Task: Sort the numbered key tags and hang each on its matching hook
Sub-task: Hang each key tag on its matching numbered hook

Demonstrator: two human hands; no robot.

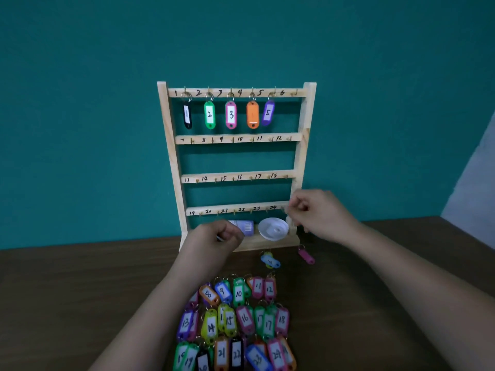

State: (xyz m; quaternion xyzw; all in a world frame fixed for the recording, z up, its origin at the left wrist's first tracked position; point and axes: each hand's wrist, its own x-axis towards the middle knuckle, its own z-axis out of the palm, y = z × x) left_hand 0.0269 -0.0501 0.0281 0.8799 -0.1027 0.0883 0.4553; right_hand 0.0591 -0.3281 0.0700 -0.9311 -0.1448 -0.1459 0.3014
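Head view: five tags hung, both hands at the foot of the rack

We count one wooden rack [171,145] standing on a brown table [80,290] against a teal wall [80,103]. It has four rails [235,139], each with six numbered hooks [295,92], marked 1 to 24. Five hung tags [231,115] sit on the top rail: black 1, green 2, pink 3, an orange one with its plain side out, and purple 5. Two other things lie on the rack's base: a white round lid [273,228] and a small bottle [245,226] on its side.

Nearer us, a pile of tags [238,319] lies in three rows. We read 8 to 24 on the top ones, and others peek out beneath, so we cannot give a full count. Between the pile and the rack lie three more: a blue tag [271,261] on a yellow tag [267,255], and a pink tag [306,257] to their right.

We see two hands. The left hand [217,236] is in front of the base, just beside the bottle, with its fingers curled. We cannot tell whether they pinch anything. The right hand [313,212] is at the right end of the bottom rail by number 24, fingertips bunched and blurred, and we cannot tell if they grip something. The blue tag lies below and between the hands, touching neither. The pile lies apart from all the fingers.
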